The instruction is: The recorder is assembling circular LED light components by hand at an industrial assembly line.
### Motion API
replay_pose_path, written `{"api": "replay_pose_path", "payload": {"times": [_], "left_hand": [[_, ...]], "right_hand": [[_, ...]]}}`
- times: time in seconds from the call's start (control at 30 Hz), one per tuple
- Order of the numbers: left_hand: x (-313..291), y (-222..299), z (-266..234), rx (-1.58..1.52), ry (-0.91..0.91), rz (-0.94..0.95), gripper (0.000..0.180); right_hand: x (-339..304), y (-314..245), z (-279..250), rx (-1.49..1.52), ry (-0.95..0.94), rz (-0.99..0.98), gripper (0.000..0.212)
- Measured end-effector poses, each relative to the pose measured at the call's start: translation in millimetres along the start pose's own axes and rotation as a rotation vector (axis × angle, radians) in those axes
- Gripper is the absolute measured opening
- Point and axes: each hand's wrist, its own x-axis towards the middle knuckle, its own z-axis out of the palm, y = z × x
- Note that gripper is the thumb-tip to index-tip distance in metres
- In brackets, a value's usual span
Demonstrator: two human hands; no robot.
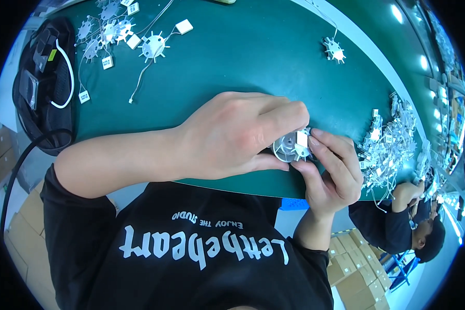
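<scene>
Over the front part of the green table, both of my hands meet around a small round transparent plastic part (283,150) with a white block on it. My left hand (237,132) grips it from the left, thumb below and curled fingers above. From the right, my right hand (337,168) pinches its edge between thumb and fingers, close to the white block. My fingers cover some of the part, so its full shape cannot be made out.
Spoked white discs (153,46) with wires and small blocks lie at the back left. A single spoked disc (334,50) sits at the back right. A tangled heap of similar pieces (390,144) covers the right side. A black bag-like object (46,93) stands left; another person (403,222) works at far right.
</scene>
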Motion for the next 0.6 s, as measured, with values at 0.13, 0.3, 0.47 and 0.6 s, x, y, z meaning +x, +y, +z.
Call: {"api": "replay_pose_path", "payload": {"times": [0.13, 0.3, 0.47, 0.6], "left_hand": [[-2, -3, 2, -0.025, 0.005, 0.011, 0.05], [-2, -5, 2, -0.029, 0.03, 0.046, 0.046], [0, -4, 0, -0.026, 0.002, 0.059, 0.044], [0, -7, 1, 0.008, -0.001, 0.101, 0.045]], "right_hand": [[-8, -8, 7, 0.036, 0.013, 0.069, 0.046], [-4, -11, 5, -0.01, 0.004, 0.08, 0.046], [-5, -22, 3, -0.014, -0.022, 0.13, 0.045], [-3, -29, 5, -0.056, -0.048, 0.13, 0.044]]}}
